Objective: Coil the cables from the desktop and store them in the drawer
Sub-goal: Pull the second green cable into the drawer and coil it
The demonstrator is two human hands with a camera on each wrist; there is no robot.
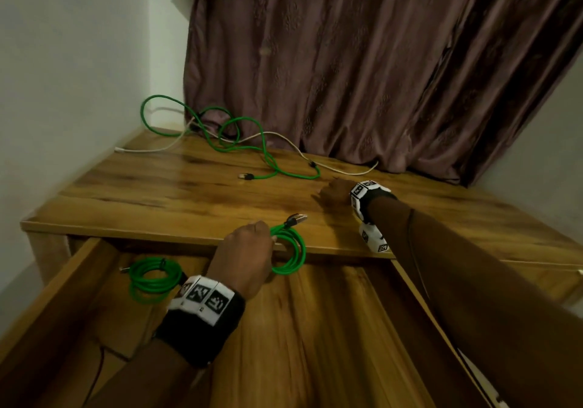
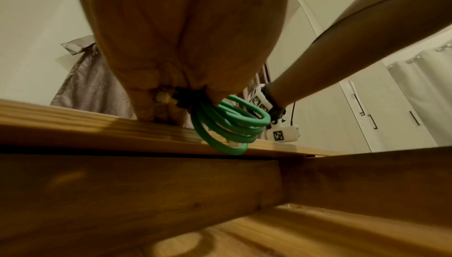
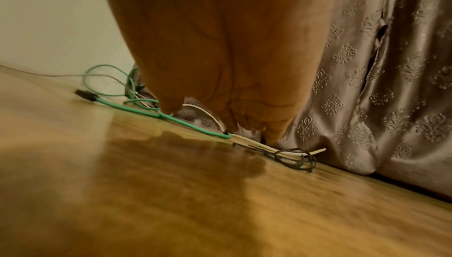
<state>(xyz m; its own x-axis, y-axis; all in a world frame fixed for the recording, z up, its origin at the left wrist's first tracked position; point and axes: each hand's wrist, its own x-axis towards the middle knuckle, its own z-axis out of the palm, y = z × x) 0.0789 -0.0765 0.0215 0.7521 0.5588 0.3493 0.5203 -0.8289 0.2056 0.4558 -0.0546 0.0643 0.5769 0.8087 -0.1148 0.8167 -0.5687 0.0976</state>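
My left hand (image 1: 268,246) grips a coiled green cable (image 1: 291,250) at the desk's front edge, over the open drawer (image 1: 63,284); its plug (image 1: 298,218) points up. The left wrist view shows the fingers (image 2: 149,104) curled round the coil (image 2: 227,126). A second green coil (image 1: 151,278) lies in the drawer's back left. A loose green cable (image 1: 239,136) and a white cable (image 1: 284,139) sprawl on the desktop (image 1: 157,193). My right hand (image 1: 331,191) hovers low by their near ends (image 3: 227,135), fingers loosely curled and holding nothing.
A brown curtain (image 1: 378,60) hangs down onto the desk's back edge. A black twist tie (image 3: 296,159) lies on the wood just right of my right hand. White walls close the left side. A shut drawer front (image 1: 552,278) is at the right.
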